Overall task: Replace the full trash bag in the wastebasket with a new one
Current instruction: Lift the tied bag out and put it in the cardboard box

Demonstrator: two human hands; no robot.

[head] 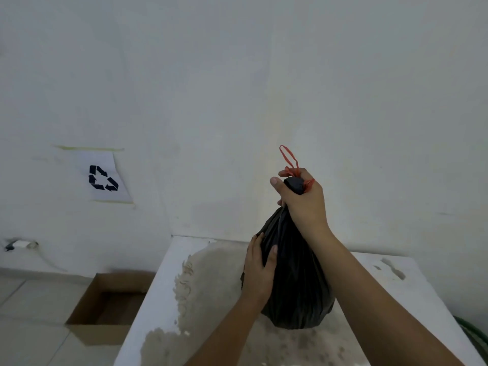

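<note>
A full black trash bag [295, 286] with a red drawstring [289, 159] stands on a worn white ledge [211, 299]. My right hand [303, 199] is closed around the gathered neck of the bag, with the red string looping out above the fist. My left hand [260, 270] lies flat against the bag's left side, fingers spread over the plastic. No wastebasket and no new bag are in view.
An open cardboard box [105, 310] sits on the tiled floor to the left of the ledge. A paper with a recycling symbol [104, 178] is taped to the white wall. A wall socket with a plug [19, 244] is low at the far left.
</note>
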